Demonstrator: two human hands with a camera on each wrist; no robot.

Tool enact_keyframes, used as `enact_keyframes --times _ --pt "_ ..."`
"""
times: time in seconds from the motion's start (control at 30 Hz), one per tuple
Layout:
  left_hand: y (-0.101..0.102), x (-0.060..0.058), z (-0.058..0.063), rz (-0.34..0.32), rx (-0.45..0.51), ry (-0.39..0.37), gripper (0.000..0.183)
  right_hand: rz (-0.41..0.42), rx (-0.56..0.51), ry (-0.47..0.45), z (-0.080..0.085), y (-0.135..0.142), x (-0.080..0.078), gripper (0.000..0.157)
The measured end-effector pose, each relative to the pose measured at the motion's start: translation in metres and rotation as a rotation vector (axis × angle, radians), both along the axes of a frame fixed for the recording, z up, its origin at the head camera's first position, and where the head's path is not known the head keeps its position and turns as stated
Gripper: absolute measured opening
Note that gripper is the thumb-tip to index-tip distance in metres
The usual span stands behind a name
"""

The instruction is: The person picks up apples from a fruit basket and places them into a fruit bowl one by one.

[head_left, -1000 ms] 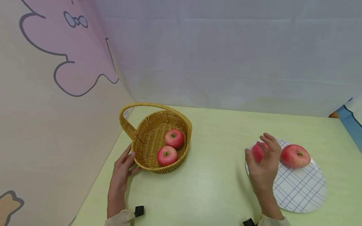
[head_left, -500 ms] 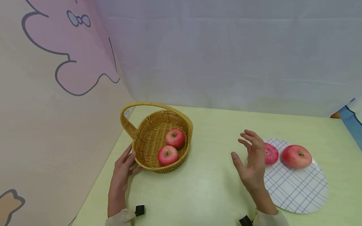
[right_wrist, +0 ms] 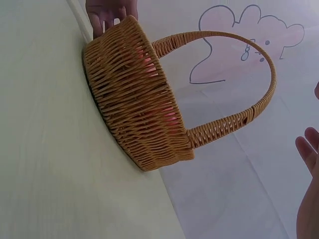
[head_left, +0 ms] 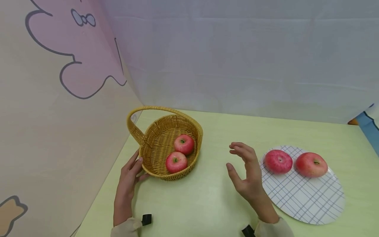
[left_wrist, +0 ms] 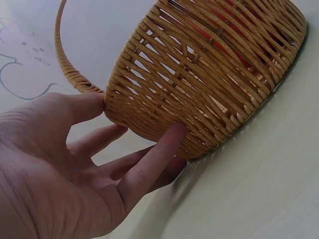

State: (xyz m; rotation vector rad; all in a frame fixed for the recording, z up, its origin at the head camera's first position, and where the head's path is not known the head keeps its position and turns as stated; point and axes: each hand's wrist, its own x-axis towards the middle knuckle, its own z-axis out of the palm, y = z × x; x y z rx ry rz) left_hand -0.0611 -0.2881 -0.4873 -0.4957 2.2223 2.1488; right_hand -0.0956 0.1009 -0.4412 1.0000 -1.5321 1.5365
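My left hand [head_left: 127, 179] touches the outer wall of a round wicker basket [head_left: 142, 151]. In the left wrist view its fingers [left_wrist: 172, 139] lie spread and gently bent against the weave, all on the outside. Two red apples, one farther back [head_left: 184, 144] and one nearer [head_left: 176, 162], sit inside the basket with stems up. My right hand [head_left: 250, 181] hovers between basket and plate, fingers and thumb apart, holding nothing. A round white plate [head_left: 314, 204] with a checked pattern carries two more apples, a pink-red one [head_left: 278, 161] and a larger one [head_left: 311, 164].
The basket's tall arched handle [head_left: 134, 130] leans toward the left and back. A pale yellow-green table [head_left: 189, 204] lies under everything. White cloth [head_left: 237, 65] stands behind the table, and a wall printed with a pink cartoon figure [head_left: 83, 75] rises at the left.
My right hand has moved left, away from the plate toward the basket, and its fingers have spread. The pink-red apple has come into full view. My left hand has stayed at the basket.
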Motion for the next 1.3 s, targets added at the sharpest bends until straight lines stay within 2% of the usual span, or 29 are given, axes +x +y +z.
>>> enact_keyframes --times 0.17,0.4,0.53,0.8,1.03,1.2,1.3 --pt "0.0 0.0 0.001 -0.002 -0.003 -0.005 0.06 0.009 0.014 0.059 0.001 -0.009 -0.002 0.041" --pt "0.0 -0.002 0.004 -0.004 -0.006 -0.017 0.06 -0.031 0.093 0.13 0.003 -0.021 -0.006 0.036" --pt "0.002 -0.002 0.007 0.0 -0.001 -0.032 0.058 -0.01 0.141 0.149 0.006 -0.027 -0.008 0.034" --pt "0.002 -0.001 0.006 0.001 -0.008 -0.026 0.06 0.092 0.256 0.152 0.012 -0.036 -0.012 0.037" --pt "0.001 -0.002 0.004 -0.002 -0.006 -0.012 0.061 0.137 0.392 0.137 0.016 -0.048 -0.015 0.037" --pt "0.001 -0.001 0.003 0.002 -0.011 -0.012 0.06 0.167 0.544 0.104 0.014 -0.056 -0.017 0.048" --pt "0.001 -0.001 0.003 0.002 -0.012 -0.009 0.06 0.146 0.629 0.066 0.013 -0.06 -0.018 0.059"
